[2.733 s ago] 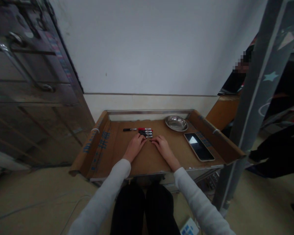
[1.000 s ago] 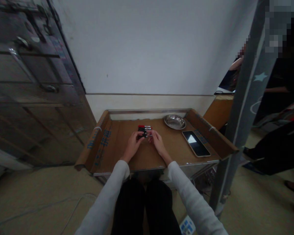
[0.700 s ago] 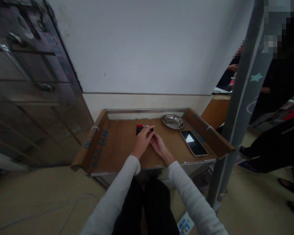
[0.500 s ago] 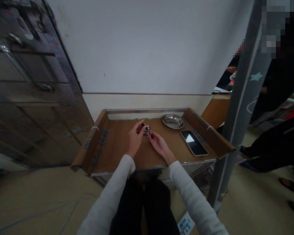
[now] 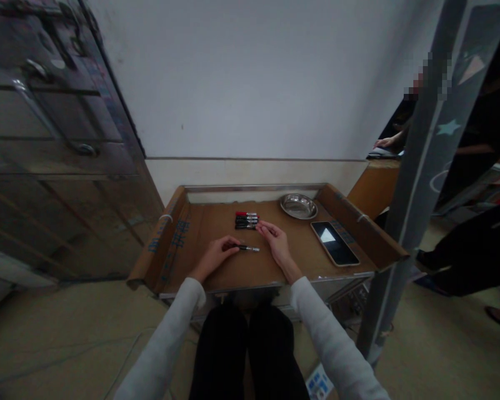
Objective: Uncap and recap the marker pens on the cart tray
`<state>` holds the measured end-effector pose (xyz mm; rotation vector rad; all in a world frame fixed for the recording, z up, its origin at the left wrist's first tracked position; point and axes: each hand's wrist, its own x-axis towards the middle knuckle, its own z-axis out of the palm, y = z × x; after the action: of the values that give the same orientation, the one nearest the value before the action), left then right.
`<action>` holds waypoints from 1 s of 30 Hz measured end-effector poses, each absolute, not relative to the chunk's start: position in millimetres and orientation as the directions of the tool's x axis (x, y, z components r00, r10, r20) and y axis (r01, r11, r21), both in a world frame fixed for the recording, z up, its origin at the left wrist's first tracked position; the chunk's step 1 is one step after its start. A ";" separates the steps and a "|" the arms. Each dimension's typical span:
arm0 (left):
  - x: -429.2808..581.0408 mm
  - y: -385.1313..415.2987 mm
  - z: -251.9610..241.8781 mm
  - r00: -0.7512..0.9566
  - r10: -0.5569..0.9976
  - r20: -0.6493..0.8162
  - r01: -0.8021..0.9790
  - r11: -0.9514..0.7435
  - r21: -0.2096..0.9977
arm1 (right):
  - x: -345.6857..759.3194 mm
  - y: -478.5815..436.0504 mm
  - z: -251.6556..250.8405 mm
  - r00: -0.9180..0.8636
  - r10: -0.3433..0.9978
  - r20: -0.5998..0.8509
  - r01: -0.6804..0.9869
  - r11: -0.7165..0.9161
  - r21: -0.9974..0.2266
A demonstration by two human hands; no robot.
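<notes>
A black marker lies low over the cardboard, its rear end pinched between the thumb and fingers of my left hand. Farther back, several markers rest side by side in a stack-like row, a red marker at the far edge and black markers nearer me. Beside the right ends of that row is my right hand, its fingers loosely bent and partly apart, with nothing visible in them. Whether its fingertips touch the nearest marker I cannot tell.
The cardboard-lined table has raised side flaps. A round metal dish stands at the back right, with a phone in front of it. A grey post rises on the right; other people are beyond it. A metal door is at left.
My hands have moved apart. The markers that were between them now lie in a row on the cardboard. My left hand has come nearer me and left, holding one black marker.
</notes>
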<state>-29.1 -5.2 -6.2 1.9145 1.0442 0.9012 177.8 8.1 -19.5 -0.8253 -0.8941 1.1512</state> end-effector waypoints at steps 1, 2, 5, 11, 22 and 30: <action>-24.5 -4.3 -7.1 0.425 0.870 0.248 0.402 -0.427 0.810 | 177.7 7.0 -18.7 0.180 0.963 0.202 -0.313 0.251 -0.916; -19.8 -2.3 -7.7 0.426 0.857 0.290 0.452 -0.479 0.752 | 177.8 5.5 -17.6 0.191 0.950 0.248 -0.229 0.289 -0.930; -6.8 8.8 -10.0 0.413 0.814 0.408 0.561 -0.581 0.590 | 178.6 -1.7 -12.6 0.169 0.907 0.386 0.043 0.385 -0.922; 5.8 35.2 -15.7 0.397 0.791 0.466 0.643 -0.602 0.474 | 176.0 -7.6 -5.1 -0.241 0.847 0.474 0.506 0.526 -0.684; -2.7 17.1 -13.6 0.456 0.753 0.476 0.598 -0.654 0.462 | 197.3 4.5 -13.0 -0.301 0.830 0.469 0.730 0.518 -0.447; 16.9 23.2 -7.2 0.447 0.793 0.414 0.684 -0.601 0.414 | 191.6 12.2 -15.5 -0.323 0.823 0.468 0.725 0.533 -0.436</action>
<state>16.9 23.2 -7.2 2.5087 1.2959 0.8705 191.6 12.2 -15.5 -1.2479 -2.1167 0.1924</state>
